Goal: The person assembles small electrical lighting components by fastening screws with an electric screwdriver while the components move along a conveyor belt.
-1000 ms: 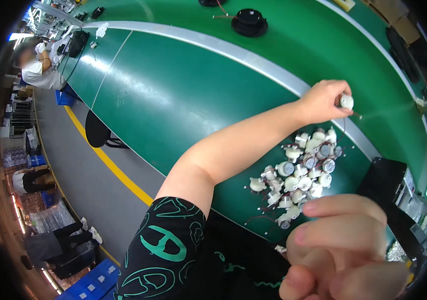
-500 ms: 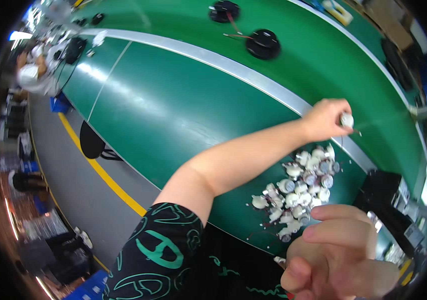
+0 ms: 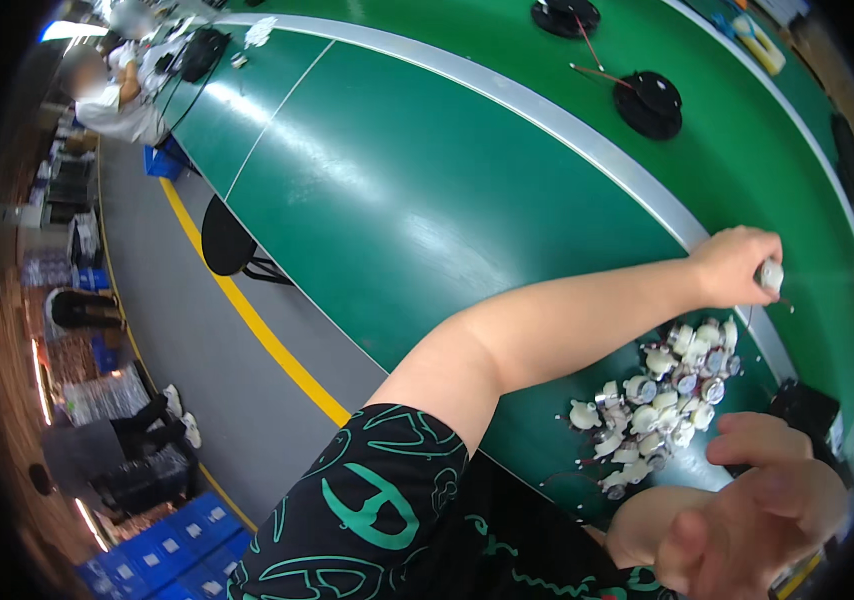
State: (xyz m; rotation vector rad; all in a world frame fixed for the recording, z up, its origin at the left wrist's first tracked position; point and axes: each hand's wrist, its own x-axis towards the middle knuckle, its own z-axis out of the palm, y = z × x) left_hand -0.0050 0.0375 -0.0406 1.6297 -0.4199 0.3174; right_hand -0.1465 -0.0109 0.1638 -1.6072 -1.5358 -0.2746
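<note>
My left hand (image 3: pixel 735 266) reaches far out to the right, over the metal rail beside the green belt. Its fingers are closed around a small white cylindrical part (image 3: pixel 770 276), from which a thin wire dangles. Nearer to me on the dark green table lies a heap of similar white and metal parts (image 3: pixel 655 402) with fine wires, like little motors. My right hand (image 3: pixel 752 505) hovers at the lower right, just this side of the heap, with its fingers loosely bent and apart. Nothing shows in it.
A metal rail (image 3: pixel 507 95) divides the table (image 3: pixel 367 180) from the belt (image 3: pixel 737 170). Two round black units (image 3: pixel 647 104) with wires sit on the belt. A black device (image 3: pixel 805 408) stands beyond the heap. A black stool (image 3: pixel 227 237) is at the table's left edge; people work farther left.
The whole view has swung, so table, heap and hands appear farther right. My left hand keeps hold of the white part over the rail. My right hand's fingers look slightly more spread.
</note>
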